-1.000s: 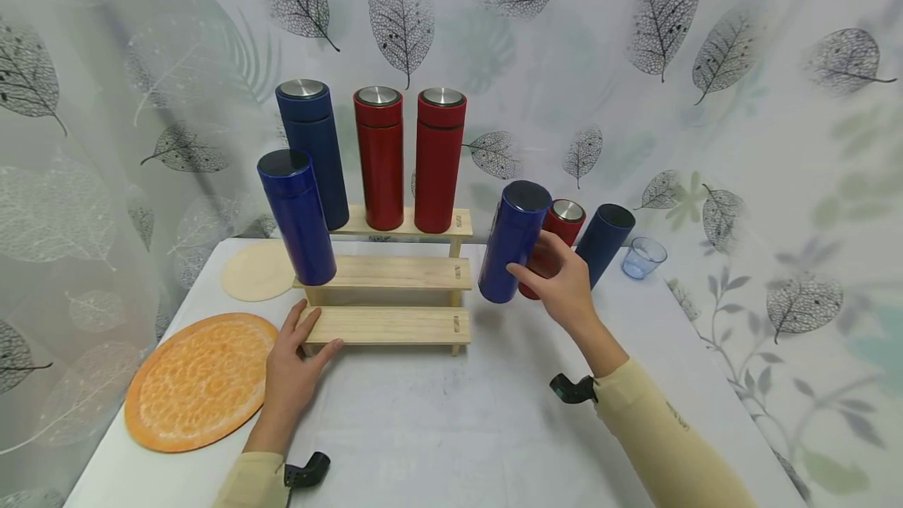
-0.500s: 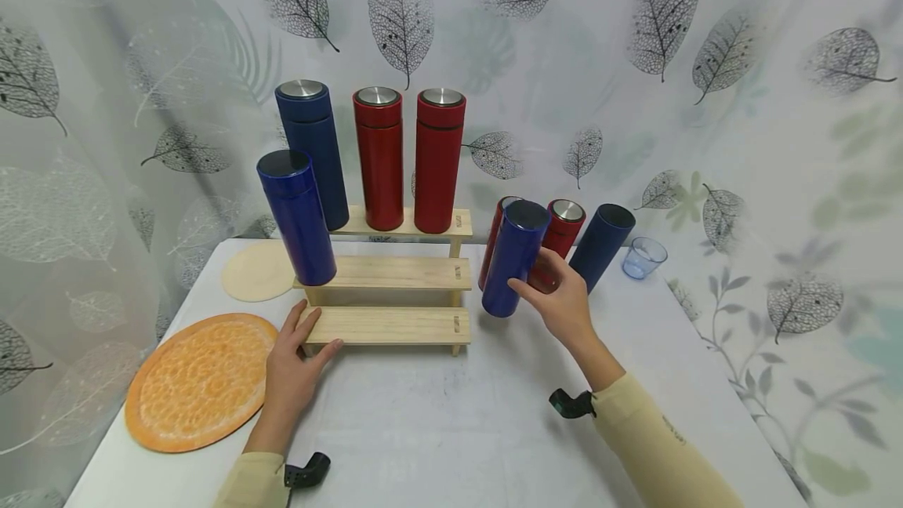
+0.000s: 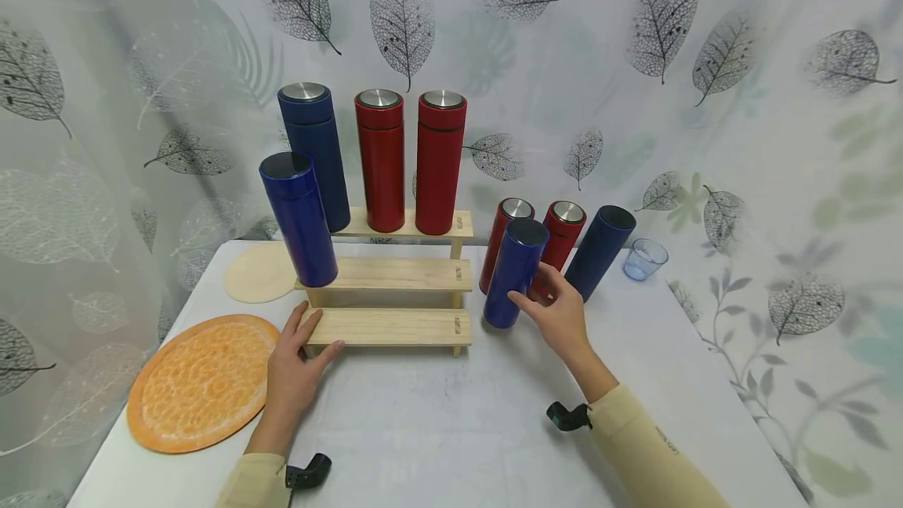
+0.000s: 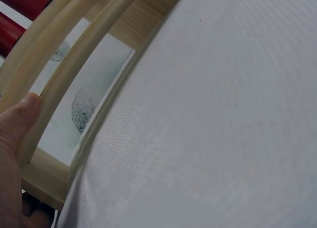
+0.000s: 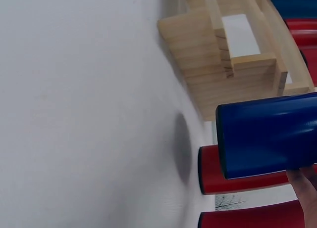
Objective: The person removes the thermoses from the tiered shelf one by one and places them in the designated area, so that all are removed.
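My R hand (image 3: 560, 308) pinches a shiny blue bottle (image 3: 519, 265), thumb on the near side & fingers round the right side. The bottle is up off the desk (image 3: 437, 429), w/ its shadow under it in the R wrist view. It's to the right of the wood rack (image 3: 388, 326). Its top is dark & closed, so can't tell what's inside.

My L hand (image 3: 292, 375) is spread, thumb well apart from the fingers, touching the L end of the rack's bottom shelf.

The rack has 3 shelves. Top one, L to R: a dark blue bottle (image 3: 315, 155), a red bottle (image 3: 381, 159) & a 2nd red bottle (image 3: 441, 159), all standing w/ silver tops. The mid shelf has another shiny blue one (image 3: 299, 226) at its L end, w/ a dark top.

On the desk, just behind my bottle, is a red one w/ a silver top (image 3: 495, 251). Next to it, behind my R hand, is one more red one (image 3: 564, 237), then a dark-topped blue one (image 3: 600, 253). Near that is a see-thru blue cup (image 3: 645, 262); can't tell what's in it. L of the rack: an orange round mat (image 3: 201, 382) & a tan round mat (image 3: 258, 273).
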`<state>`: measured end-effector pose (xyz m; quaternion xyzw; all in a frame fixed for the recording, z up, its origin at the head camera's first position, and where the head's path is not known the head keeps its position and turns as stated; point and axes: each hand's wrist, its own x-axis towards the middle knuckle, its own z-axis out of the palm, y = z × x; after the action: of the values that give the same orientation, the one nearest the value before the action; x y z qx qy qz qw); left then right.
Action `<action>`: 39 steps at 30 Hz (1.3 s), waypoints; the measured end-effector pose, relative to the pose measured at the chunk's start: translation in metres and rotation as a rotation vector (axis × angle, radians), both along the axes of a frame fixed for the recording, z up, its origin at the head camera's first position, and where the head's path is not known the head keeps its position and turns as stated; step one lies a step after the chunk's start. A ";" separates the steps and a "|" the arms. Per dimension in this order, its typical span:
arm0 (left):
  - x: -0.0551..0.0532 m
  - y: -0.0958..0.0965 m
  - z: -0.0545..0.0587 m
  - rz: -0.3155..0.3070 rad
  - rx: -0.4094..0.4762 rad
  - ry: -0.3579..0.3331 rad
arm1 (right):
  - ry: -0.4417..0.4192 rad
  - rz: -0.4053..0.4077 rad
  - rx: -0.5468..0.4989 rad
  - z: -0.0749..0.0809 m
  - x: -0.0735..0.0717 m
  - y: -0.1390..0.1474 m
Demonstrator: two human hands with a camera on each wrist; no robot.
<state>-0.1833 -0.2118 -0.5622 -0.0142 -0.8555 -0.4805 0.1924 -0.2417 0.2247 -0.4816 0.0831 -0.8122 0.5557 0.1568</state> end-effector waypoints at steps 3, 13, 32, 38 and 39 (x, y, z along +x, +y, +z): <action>0.000 0.000 -0.001 -0.002 0.004 0.002 | -0.007 0.007 -0.016 -0.005 -0.001 0.000; -0.001 -0.001 -0.004 0.001 0.003 0.000 | -0.029 -0.007 -0.022 -0.018 -0.003 -0.001; -0.001 -0.001 -0.003 0.004 0.000 -0.011 | -0.054 -0.032 -0.033 0.000 0.013 -0.014; -0.001 -0.001 -0.003 0.005 0.007 -0.004 | -0.049 -0.031 -0.035 -0.003 0.012 -0.015; -0.001 -0.001 -0.003 0.007 0.005 -0.004 | -0.050 -0.034 -0.037 -0.003 0.011 -0.015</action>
<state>-0.1845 -0.2131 -0.5655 -0.0099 -0.8548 -0.4819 0.1923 -0.2303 0.2100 -0.4849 0.0526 -0.8067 0.5698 0.1473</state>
